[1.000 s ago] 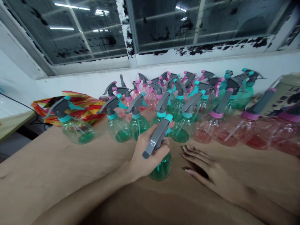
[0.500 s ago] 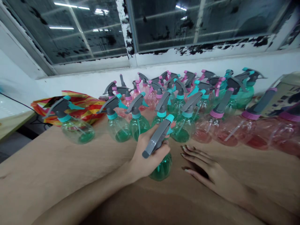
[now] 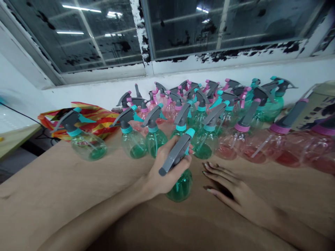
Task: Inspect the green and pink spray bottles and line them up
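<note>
My left hand (image 3: 163, 170) is wrapped round the neck of a green spray bottle (image 3: 181, 186) with a grey and turquoise trigger head. The bottle stands on the wooden table, and its collar is hidden behind my fingers. To the right of it, my right hand (image 3: 232, 188) rests on the tabletop, palm down, fingers stretched out and holding nothing. Just beyond the hands is a row of green spray bottles (image 3: 133, 144), each with some liquid at the bottom. Pink spray bottles (image 3: 227, 148) carry the row on to the right.
Behind the front row stand several more pink and green bottles (image 3: 273, 108), close to the white wall below the window. A red and yellow plastic bag (image 3: 104, 123) lies at the back left. At the far right is a printed box (image 3: 314, 104). The table (image 3: 62, 195) ends at the left.
Almost nothing differs. The view has shifted very slightly, and both hands keep their places, the left still round the spray bottle.
</note>
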`<state>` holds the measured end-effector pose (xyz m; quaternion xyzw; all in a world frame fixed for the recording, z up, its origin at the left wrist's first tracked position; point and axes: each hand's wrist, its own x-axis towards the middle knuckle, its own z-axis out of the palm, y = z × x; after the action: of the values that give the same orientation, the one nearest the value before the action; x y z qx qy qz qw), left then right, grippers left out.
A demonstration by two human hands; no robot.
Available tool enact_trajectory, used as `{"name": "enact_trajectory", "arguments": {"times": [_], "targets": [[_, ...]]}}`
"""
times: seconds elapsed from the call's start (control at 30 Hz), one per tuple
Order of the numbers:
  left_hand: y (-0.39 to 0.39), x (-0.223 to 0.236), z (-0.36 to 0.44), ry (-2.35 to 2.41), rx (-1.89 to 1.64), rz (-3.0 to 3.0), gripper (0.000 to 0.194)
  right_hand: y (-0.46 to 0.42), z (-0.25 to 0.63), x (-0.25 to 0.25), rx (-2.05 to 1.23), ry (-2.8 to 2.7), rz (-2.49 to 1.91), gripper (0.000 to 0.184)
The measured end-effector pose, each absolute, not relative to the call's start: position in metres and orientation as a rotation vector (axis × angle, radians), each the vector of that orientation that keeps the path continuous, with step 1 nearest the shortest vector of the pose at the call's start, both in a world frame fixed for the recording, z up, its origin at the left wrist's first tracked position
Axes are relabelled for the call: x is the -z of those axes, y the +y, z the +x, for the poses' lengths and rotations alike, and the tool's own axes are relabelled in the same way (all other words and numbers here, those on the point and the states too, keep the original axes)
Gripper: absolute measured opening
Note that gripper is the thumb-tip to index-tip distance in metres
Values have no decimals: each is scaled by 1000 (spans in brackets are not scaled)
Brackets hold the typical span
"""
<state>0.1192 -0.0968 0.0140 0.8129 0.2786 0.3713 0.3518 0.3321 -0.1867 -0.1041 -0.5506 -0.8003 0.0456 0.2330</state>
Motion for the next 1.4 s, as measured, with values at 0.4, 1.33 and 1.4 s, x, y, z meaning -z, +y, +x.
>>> {"name": "enact_trajectory", "arguments": {"times": [0.4,1.33,1.4], "targets": [[-99,-13,119,790,-950,2197,28,-187,332,103,-125,-2196,-1501,49],[-119,-25,52,1149,-838,2430,26,-187,327,99,-70,-2179,-1508,44],[-117,-24,31,1214,-908,2406,27,-187,325,95,-38,-2203,-1532,44]]}}
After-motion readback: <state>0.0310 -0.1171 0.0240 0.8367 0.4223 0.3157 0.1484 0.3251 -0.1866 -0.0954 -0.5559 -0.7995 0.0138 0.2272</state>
